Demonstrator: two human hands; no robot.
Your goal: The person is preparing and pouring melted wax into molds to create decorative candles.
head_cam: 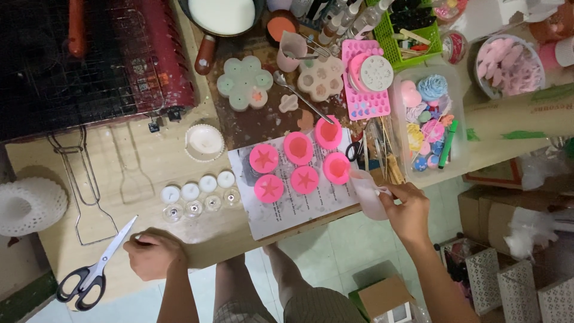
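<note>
My right hand grips a small translucent plastic cup tilted toward a round pink mould at the right edge of a printed paper sheet. Several round pink moulds with star and round insets sit on that sheet. My left hand rests on the wooden table with its fingers curled and nothing in it, close to the tip of black-handled scissors. Three white tealight candles and clear round holders lie between my hands.
A wire grill rack and red tray fill the far left. A white fluted cup, flower-shaped silicone moulds, a clear box of coloured pieces, a green basket and a pan crowd the back. Cardboard boxes stand on the floor at right.
</note>
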